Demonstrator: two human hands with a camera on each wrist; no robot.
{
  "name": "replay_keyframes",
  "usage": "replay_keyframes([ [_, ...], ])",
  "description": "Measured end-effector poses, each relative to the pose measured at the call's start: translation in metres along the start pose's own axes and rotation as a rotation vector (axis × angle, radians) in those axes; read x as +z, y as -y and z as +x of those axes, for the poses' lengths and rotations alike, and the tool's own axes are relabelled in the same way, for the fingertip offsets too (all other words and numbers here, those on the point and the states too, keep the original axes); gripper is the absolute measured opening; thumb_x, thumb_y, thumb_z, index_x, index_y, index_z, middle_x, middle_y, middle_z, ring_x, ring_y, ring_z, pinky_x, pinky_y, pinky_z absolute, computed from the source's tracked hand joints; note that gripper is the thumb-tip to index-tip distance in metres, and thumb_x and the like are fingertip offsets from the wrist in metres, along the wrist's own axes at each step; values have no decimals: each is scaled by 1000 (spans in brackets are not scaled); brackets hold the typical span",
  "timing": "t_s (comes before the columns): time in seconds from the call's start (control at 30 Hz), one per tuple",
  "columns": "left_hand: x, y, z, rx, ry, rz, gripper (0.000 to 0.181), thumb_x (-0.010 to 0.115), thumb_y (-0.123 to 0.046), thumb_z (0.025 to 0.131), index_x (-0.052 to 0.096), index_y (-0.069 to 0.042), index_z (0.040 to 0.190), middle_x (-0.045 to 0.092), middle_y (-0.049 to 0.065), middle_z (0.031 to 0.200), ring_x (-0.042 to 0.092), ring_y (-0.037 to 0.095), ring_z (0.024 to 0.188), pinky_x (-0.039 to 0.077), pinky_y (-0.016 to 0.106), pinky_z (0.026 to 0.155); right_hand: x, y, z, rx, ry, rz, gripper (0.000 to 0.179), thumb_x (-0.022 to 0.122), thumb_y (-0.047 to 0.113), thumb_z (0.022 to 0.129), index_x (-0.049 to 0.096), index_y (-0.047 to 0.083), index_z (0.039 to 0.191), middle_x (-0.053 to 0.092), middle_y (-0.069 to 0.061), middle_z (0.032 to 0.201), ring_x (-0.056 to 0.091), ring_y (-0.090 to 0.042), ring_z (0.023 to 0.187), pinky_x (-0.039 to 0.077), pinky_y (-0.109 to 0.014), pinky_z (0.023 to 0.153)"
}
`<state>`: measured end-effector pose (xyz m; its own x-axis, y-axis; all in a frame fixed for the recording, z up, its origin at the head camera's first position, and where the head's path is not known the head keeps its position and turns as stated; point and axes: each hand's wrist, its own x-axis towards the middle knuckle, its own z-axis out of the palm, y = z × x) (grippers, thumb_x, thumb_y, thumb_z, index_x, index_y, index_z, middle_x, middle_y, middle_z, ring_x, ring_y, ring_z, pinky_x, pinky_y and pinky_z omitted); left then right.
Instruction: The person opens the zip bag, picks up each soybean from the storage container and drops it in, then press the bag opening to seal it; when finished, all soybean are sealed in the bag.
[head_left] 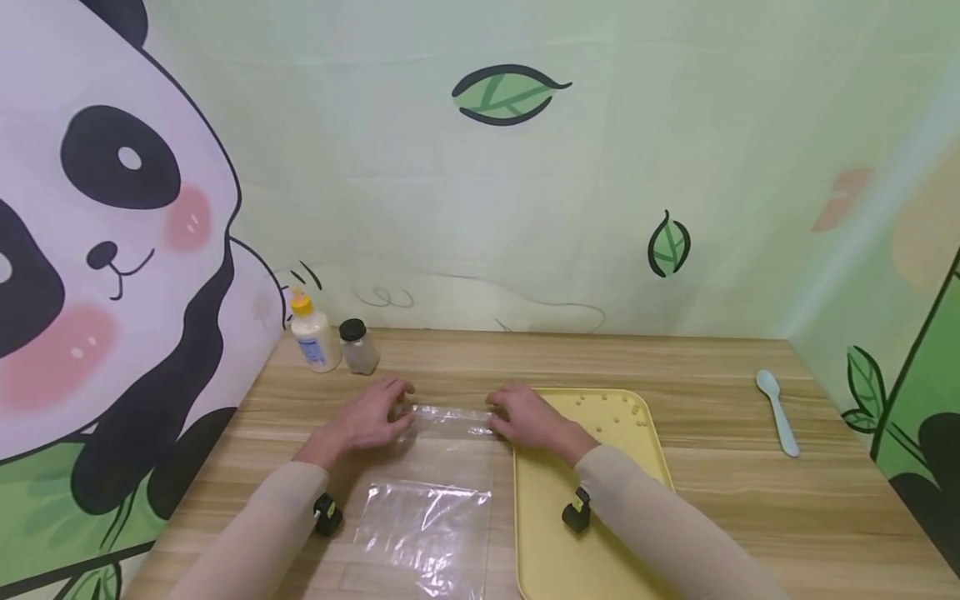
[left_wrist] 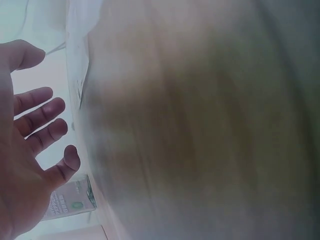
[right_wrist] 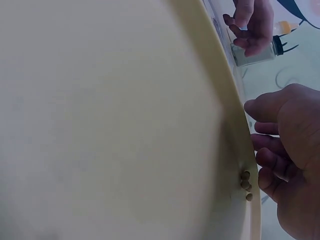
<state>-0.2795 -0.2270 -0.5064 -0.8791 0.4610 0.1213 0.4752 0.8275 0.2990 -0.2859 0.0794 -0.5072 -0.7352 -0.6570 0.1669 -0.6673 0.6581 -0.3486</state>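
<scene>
A clear zip-top plastic bag (head_left: 427, 529) lies flat on the wooden table, its far edge between the two hands. At that edge's left end is my left hand (head_left: 367, 417), thumb and fingers apart. The left wrist view shows the same hand (left_wrist: 35, 135) with spread, slightly bent fingers and nothing in its palm. My right hand (head_left: 528, 417) is by the bag's far right corner, its wrist over the yellow tray (head_left: 585, 517). In the right wrist view this hand (right_wrist: 295, 145) has loosely bent fingers beside the tray's rim, with no object visible between them.
Several small tan balls (head_left: 637, 410) lie near the tray's far end. A white glue bottle (head_left: 318, 343) with an orange cap and a black-lidded clear jar (head_left: 360, 350) stand at the back left. On the right lies a pale blue spoon (head_left: 780, 417).
</scene>
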Motion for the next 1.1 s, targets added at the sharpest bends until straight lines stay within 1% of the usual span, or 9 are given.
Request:
replay_keyframes([
  [0.2, 1, 2, 0, -4, 10, -1, 46, 65, -32, 86, 57, -6, 123, 59, 6, 108, 58, 24, 101, 51, 45, 92, -1, 3, 1, 16, 9, -3, 31, 65, 24, 92, 65, 3, 115, 68, -8, 108, 59, -26, 105, 49, -40, 97],
  [0.4, 2, 6, -1, -32, 37, -41, 46, 67, -31, 87, 57, -6, 124, 61, 6, 109, 59, 22, 101, 51, 44, 92, -3, 7, 1, 53, 34, 4, 27, 65, 23, 91, 67, 4, 111, 67, -6, 101, 59, -23, 100, 51, -39, 93],
  [0.47, 2, 6, -1, -30, 46, -44, 45, 67, -31, 87, 58, -5, 123, 61, 6, 109, 59, 22, 100, 51, 44, 92, -3, 7, 2, 58, 35, 4, 25, 66, 22, 91, 67, 4, 109, 67, -5, 99, 58, -22, 98, 52, -38, 91],
  [0.57, 2, 6, -1, -8, 52, -40, 40, 69, -29, 87, 61, -4, 117, 62, 5, 104, 59, 21, 96, 52, 42, 89, -2, 7, 2, 60, 38, -10, 23, 67, 21, 89, 68, 5, 106, 66, -4, 96, 58, -22, 96, 52, -37, 90],
  [0.73, 2, 7, 1, 17, 62, -25, 30, 71, -26, 86, 65, -7, 109, 61, 2, 98, 57, 16, 90, 53, 38, 83, 0, 5, 6, 53, 43, -37, 19, 68, 18, 88, 68, 6, 103, 65, -3, 93, 57, -21, 93, 51, -37, 89],
  [0.93, 1, 8, 4, 23, 72, -23, 23, 73, -24, 85, 64, -10, 101, 60, 1, 95, 57, 15, 86, 53, 36, 80, 1, 4, 11, 40, 50, -38, 7, 67, 14, 88, 67, 7, 88, 57, 3, 76, 51, -15, 78, 48, -34, 81],
  [1.1, -2, 7, 3, 13, 82, -37, 20, 75, -23, 83, 64, -11, 96, 59, 0, 94, 56, 14, 85, 52, 36, 80, 2, 4, 13, 31, 68, -49, 6, 67, 13, 88, 66, 11, 82, 54, 7, 71, 49, -13, 74, 48, -33, 81],
])
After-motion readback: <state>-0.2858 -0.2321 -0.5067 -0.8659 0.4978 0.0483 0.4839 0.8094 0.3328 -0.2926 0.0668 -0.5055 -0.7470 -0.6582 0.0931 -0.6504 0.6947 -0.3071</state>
